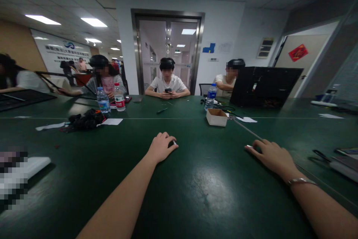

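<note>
My left hand [162, 146] rests on the green table [190, 179] in the middle of the view, its fingers loosely bent and its thumb spread out to the right. Nothing shows in its grasp. Off to the right, my right hand [270, 155] lies palm down with the thumb pointing left, apart from the bent fingers; I see nothing held there either. A bright nail shows on each thumb. Around my right wrist is a silver bracelet [302, 181]. Nearest between and beyond the hands stands a small open cardboard box [216, 118].
Beyond are two bottles [119, 99] at left, another bottle [210, 97], a black tangled bundle [86, 119], a screwdriver-like tool [162, 110] and a large black case [264, 87]. A person [167, 82] opposite holds a phone; others sit either side. Grey devices [345, 166] lie right.
</note>
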A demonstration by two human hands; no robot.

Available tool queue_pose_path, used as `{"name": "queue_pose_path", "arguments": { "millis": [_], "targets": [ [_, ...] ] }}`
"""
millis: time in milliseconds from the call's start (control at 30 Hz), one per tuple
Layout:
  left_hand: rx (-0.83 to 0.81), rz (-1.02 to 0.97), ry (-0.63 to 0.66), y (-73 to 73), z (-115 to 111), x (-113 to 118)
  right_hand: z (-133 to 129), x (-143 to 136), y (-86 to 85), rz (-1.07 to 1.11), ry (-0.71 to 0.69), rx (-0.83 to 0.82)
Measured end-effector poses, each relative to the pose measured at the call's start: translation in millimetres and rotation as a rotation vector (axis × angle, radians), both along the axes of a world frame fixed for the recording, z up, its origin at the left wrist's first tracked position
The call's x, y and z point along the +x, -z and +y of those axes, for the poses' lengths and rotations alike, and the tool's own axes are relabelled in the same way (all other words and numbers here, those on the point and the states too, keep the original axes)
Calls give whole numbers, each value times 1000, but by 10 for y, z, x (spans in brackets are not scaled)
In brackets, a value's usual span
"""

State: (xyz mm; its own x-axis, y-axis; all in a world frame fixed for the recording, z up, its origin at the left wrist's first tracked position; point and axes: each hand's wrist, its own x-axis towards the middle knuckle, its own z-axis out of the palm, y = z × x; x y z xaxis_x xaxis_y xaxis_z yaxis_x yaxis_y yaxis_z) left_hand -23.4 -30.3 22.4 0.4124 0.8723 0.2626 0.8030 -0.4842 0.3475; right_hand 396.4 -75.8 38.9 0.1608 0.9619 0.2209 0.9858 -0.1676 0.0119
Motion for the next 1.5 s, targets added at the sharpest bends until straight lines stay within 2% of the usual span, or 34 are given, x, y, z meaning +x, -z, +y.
{"name": "queue_pose_path", "arguments": {
  "millis": [133,267,367,467,567,633,733,833,900,967,1067,1200,1400,1500],
  "targets": [
    [-22,2,-6,-13,-8,1,13,20,45,-29,-13,48],
    [-25,-4,-5,-38,-36,4,-12,-79,16,-124,-7,199],
    [-63,-86,-42,-62,-61,18,-40,-289,-73,-175,-20,361],
    [-135,-320,-65,-81,-58,61,-29,-663,-149,-102,-110,482],
    [-233,-673,-87,-70,-8,139,51,-1217,-113,215,-309,422],
    [-307,-933,-131,-42,37,196,138,-1661,-23,590,-399,265],
    [-359,-1263,-176,11,85,256,277,-2335,117,1141,-393,-81],
    [-377,-1435,-164,42,99,263,383,-2857,160,1490,-379,-220],
    [-388,-1472,-166,44,104,244,435,-3055,147,1611,-370,-248],
    [-392,-1487,-169,40,114,220,483,-3126,143,1653,-354,-243],
    [-370,-1509,-169,49,135,183,562,-3051,192,1649,-397,-184],
    [-388,-1492,-182,118,176,140,677,-2828,302,1466,-516,-9],
    [-383,-1265,-215,210,368,88,756,-2698,371,1271,-543,67],
    [-349,-1230,-245,205,405,72,754,-2711,390,1198,-547,110]
  ]
}}
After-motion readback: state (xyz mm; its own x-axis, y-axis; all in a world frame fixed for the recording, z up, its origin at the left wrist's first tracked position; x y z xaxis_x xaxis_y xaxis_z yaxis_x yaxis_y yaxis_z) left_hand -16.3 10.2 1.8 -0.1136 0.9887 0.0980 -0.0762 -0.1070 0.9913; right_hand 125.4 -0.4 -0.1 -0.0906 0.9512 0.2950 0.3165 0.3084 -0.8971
